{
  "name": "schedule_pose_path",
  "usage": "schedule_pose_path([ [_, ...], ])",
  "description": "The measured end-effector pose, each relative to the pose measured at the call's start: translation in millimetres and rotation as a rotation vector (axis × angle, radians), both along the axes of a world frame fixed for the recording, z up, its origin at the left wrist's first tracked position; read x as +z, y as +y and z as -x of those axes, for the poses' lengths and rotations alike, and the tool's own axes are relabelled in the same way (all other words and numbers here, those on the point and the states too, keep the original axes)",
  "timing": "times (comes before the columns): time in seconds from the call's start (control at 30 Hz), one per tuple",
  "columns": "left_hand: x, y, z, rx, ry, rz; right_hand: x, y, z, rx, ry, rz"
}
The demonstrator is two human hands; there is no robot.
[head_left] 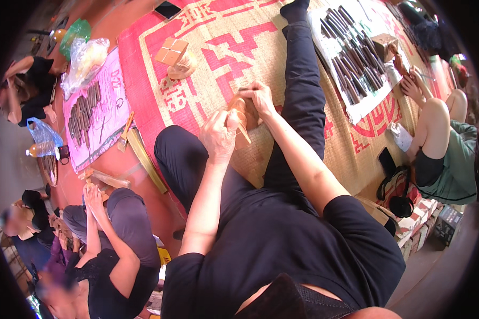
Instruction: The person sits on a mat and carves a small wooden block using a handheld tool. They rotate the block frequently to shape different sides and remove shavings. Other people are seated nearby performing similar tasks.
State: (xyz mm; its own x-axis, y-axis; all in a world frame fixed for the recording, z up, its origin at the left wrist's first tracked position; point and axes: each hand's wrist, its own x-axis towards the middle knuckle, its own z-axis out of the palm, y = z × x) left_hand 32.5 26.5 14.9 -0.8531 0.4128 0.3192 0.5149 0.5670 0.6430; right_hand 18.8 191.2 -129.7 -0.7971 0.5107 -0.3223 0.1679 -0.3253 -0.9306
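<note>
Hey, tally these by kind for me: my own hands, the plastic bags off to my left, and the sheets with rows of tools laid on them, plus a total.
Hands: 2 (left hand, right hand)
Plastic bags: 3 (green bag, clear bag, blue bag)
Sheets: 2 (pink sheet, white sheet)
Total: 7

A reddish tiled floor (109, 25), partly covered by a large straw-coloured woven mat (351, 183) with bold red geometric patterns and a red border. Bright light falls across the mat; greyish floor shows at lower right.
</note>
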Motion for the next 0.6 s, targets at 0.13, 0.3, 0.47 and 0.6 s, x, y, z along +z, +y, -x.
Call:
schedule_pose_path([
  [0.13, -6.1, -3.2, 3.9, -0.028, 0.049, -0.004, 6.5, 23.5, 19.3, -0.189, -0.244, 0.116],
  [0.3, -9.6, -8.2, -9.9, 0.005, 0.079, 0.002, 20.7, -3.0, -6.1, 0.063, -0.026, 0.29],
  [0.47, -3.1, -0.9, -12.9, -0.025, 0.136, 0.008, 19.4, 1.4, 6.4, -0.034, -0.184, -0.209],
  [0.6, -4.1, -4.4, -11.6, -0.051, 0.14, 0.011, 11.9, 26.5, 14.3, -0.19, -0.122, 0.118],
])
